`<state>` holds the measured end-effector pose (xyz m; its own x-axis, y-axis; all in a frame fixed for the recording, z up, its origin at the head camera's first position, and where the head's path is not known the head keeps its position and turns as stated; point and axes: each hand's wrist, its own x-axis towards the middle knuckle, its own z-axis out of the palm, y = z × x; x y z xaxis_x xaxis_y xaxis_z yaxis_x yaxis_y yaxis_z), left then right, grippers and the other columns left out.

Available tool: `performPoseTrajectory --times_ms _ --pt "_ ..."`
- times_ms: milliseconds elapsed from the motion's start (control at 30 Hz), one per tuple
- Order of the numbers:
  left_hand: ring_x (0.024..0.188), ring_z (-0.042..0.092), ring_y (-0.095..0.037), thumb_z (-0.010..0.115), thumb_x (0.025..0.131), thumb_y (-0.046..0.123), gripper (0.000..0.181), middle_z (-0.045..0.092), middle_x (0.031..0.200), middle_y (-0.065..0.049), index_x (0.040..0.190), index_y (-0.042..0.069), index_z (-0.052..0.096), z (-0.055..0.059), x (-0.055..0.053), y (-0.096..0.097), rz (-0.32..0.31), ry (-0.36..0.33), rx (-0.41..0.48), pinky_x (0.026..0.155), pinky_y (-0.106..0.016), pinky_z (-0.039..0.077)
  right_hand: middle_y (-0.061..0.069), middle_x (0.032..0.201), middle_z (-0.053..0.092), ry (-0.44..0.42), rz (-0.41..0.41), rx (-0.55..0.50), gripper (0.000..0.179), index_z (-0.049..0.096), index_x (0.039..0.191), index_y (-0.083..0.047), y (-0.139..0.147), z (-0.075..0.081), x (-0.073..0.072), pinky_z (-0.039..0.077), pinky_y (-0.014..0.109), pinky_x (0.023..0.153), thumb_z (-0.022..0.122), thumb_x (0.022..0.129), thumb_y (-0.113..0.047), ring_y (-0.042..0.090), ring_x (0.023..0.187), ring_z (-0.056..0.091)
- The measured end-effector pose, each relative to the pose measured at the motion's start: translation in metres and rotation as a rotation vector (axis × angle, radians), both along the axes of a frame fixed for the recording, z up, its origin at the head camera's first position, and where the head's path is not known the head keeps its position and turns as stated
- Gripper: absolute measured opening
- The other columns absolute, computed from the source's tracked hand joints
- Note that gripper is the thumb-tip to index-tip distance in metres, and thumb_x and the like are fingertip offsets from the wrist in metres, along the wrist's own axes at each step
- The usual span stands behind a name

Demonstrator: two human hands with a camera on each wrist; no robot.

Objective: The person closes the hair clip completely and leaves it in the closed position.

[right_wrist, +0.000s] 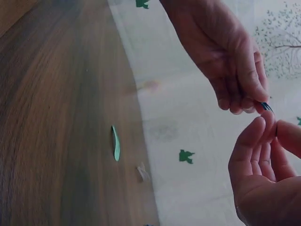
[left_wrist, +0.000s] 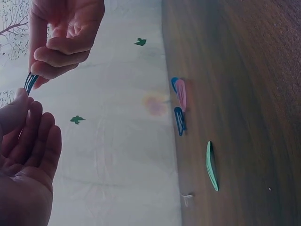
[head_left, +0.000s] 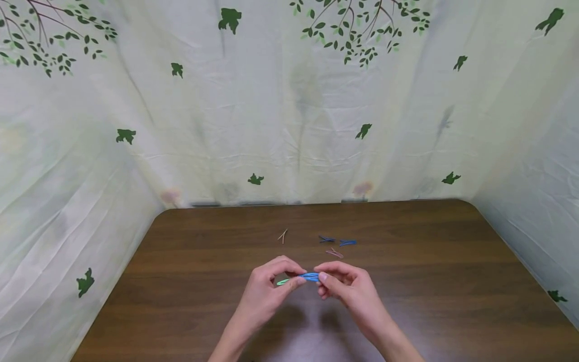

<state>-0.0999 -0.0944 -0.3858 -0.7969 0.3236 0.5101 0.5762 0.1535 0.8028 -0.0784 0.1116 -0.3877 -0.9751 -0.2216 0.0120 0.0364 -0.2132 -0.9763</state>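
A blue snap hair clip (head_left: 309, 276) is held above the table between my two hands. My left hand (head_left: 271, 284) pinches its left end between thumb and fingers. On its other end, the thumb and fingertips of my right hand (head_left: 355, 289) grip it. In the left wrist view only a short dark-blue stretch of the clip (left_wrist: 30, 83) shows between the hands; the fingertips cover the rest. A light green hair clip (head_left: 282, 282) lies on the table, partly hidden behind my left hand in the head view and fully visible in the left wrist view.
Beyond my hands, a pale clip (head_left: 282, 236), a dark blue clip (head_left: 326, 239), a brighter blue clip (head_left: 348, 242) and a pink clip (head_left: 334, 253) lie on the brown wooden table (head_left: 181, 281). A printed white curtain (head_left: 262, 110) hangs around its back and sides.
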Motion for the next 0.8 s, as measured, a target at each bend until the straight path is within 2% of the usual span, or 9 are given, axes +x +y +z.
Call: performPoseTrajectory --times_ms 67,133,267,467,600,800 --pt "0.084 0.063 -0.014 0.077 0.085 0.015 0.009 0.068 0.088 0.006 0.093 0.017 0.074 -0.001 0.0 0.0 0.006 -0.003 0.005 0.072 -0.032 0.051 0.014 0.091 0.068 0.01 0.021 0.013 0.029 0.066 0.112 0.007 0.001 0.0 0.0 0.056 0.033 0.075 0.071 0.091 -0.012 0.02 0.076 0.065" --pt "0.084 0.063 -0.014 0.077 0.084 0.013 0.011 0.069 0.089 0.006 0.093 0.018 0.074 -0.001 0.0 0.0 0.011 -0.013 0.004 0.072 -0.031 0.051 0.013 0.091 0.069 0.053 0.02 0.074 0.026 0.068 0.11 0.003 0.003 0.0 -0.001 0.056 0.033 0.076 0.073 0.089 -0.012 0.021 0.078 0.066" --pt "0.083 0.063 -0.014 0.077 0.085 0.015 0.01 0.068 0.089 0.006 0.094 0.019 0.074 -0.003 0.0 0.0 0.01 -0.043 -0.001 0.072 -0.029 0.052 0.007 0.09 0.07 0.19 -0.027 0.25 0.021 0.073 0.103 -0.009 0.005 0.001 0.0 0.056 0.032 0.075 0.079 0.085 -0.015 0.023 0.081 0.068" --pt "0.083 0.063 -0.014 0.077 0.085 0.017 0.009 0.068 0.09 0.007 0.094 0.019 0.075 -0.006 -0.001 0.003 0.01 -0.07 0.0 0.071 -0.027 0.053 -0.009 0.083 0.068 0.391 -0.113 0.491 0.016 0.072 0.098 -0.025 0.007 0.002 0.002 0.054 0.028 0.072 0.08 0.084 -0.025 0.013 0.076 0.065" --pt "0.083 0.063 -0.014 0.076 0.086 0.019 0.01 0.068 0.091 0.008 0.095 0.019 0.075 -0.009 -0.002 0.003 0.01 -0.06 -0.019 0.072 -0.027 0.054 -0.014 0.082 0.066 0.462 -0.121 0.545 0.014 0.072 0.097 -0.027 0.008 0.001 0.0 0.053 0.027 0.069 0.079 0.085 -0.024 0.01 0.075 0.064" --pt "0.085 0.063 -0.011 0.073 0.089 0.018 0.01 0.067 0.093 0.01 0.098 0.02 0.074 -0.012 -0.005 0.002 0.009 -0.033 -0.077 0.075 -0.028 0.054 -0.013 0.081 0.066 0.47 -0.099 0.567 0.013 0.072 0.098 -0.027 0.012 -0.003 -0.006 0.052 0.027 0.064 0.078 0.086 -0.026 0.01 0.072 0.063"
